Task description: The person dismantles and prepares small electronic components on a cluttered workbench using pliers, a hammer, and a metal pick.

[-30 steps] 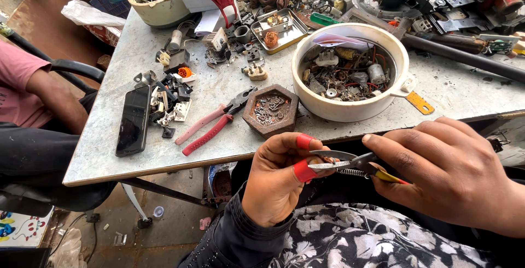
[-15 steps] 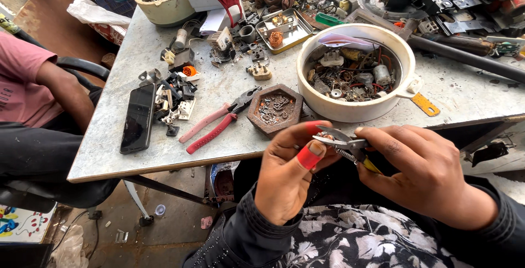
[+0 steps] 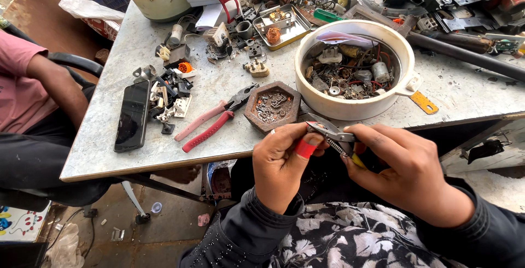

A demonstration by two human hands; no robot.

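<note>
Cutters (image 3: pixel 331 134), tip up-left, lengthwise diagonal.

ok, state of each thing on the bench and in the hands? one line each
small cutters: held in both hands, handles squeezed, nose at left thumb
left hand: gripping, red tape on thumb
right hand: closed around yellow handles
red-handled pliers: lying on table, untouched, handles spread
hexagonal dish: upright, holds small metal bits
white bowl: upright, full of scrap parts
black phone: lying flat, screen dark
</note>
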